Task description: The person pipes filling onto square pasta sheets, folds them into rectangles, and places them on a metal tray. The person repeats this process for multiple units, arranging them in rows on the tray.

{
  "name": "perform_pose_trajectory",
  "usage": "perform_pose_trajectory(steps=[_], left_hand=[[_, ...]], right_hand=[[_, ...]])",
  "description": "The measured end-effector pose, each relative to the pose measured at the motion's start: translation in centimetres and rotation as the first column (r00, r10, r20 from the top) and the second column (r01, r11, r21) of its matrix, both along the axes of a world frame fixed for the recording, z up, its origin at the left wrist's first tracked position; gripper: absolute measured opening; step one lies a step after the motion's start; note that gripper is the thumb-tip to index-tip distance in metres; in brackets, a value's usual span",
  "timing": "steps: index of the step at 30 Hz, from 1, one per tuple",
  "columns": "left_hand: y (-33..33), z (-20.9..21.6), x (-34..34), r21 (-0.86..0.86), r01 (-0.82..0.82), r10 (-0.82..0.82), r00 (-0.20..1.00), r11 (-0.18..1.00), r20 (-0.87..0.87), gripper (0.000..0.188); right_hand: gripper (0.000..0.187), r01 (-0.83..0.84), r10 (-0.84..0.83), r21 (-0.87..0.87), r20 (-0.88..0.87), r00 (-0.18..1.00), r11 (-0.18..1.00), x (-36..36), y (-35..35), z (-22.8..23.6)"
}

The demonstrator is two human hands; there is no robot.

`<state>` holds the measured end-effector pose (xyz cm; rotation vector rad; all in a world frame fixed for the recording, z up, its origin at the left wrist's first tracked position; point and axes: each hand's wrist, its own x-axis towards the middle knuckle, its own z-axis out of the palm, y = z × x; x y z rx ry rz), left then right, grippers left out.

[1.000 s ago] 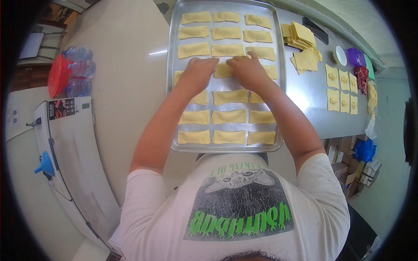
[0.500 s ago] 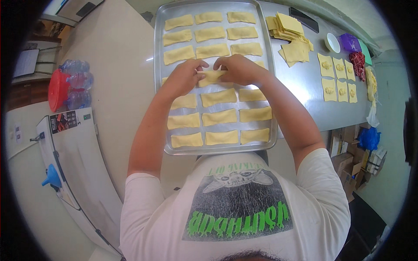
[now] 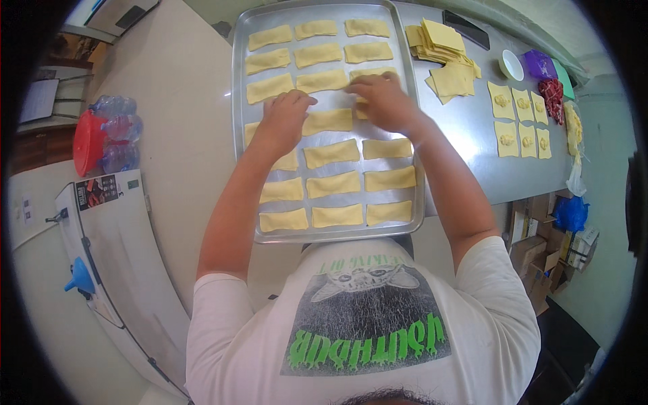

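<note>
The right hand [image 3: 385, 102] is shifting rightward, grip unclear; left hand [image 3: 283, 120] is hovering empty; pale-yellow dough rectangles [image 3: 331, 154] are lying apart, presumably against sticking.

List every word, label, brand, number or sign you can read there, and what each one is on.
I won't copy wording; here is where it stands.
White T-shirt: large green lettering, upside down in view.
Same shirt: a smaller, paler green line nearer the tray.
Long white unit, left: dark label, small digit beside it; fine print unreadable.
Cardboard boxes, right: any print too small to read.
</note>
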<state>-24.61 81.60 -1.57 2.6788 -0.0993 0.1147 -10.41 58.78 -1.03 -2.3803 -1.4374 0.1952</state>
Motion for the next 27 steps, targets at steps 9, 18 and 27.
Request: perform_pose_trajectory(steps=[9, 18, 27], left_hand=[[-9.0, -1.4, 6.4, -0.016, 0.107, -0.108, 0.989, 0.994, -0.103, 0.021], [-9.1, -0.2, 7.7, -0.234, 0.067, -0.126, 0.96, 0.97, -0.249, 0.03], [-9.7, 1.2, 7.2, -0.225, -0.012, -0.087, 0.901, 0.974, -0.425, 0.031]], right_hand=[[0.031, 0.062, -0.048, -0.143, 0.097, 0.994, 0.988, 1.7, -5.4, -1.3], [0.029, -0.006, -0.04, -0.261, -0.172, 0.984, 0.965, 3.7, -5.7, 0.2], [0.033, 0.008, -0.099, -0.336, -0.257, 0.961, 0.942, 2.7, -6.6, 1.5]])
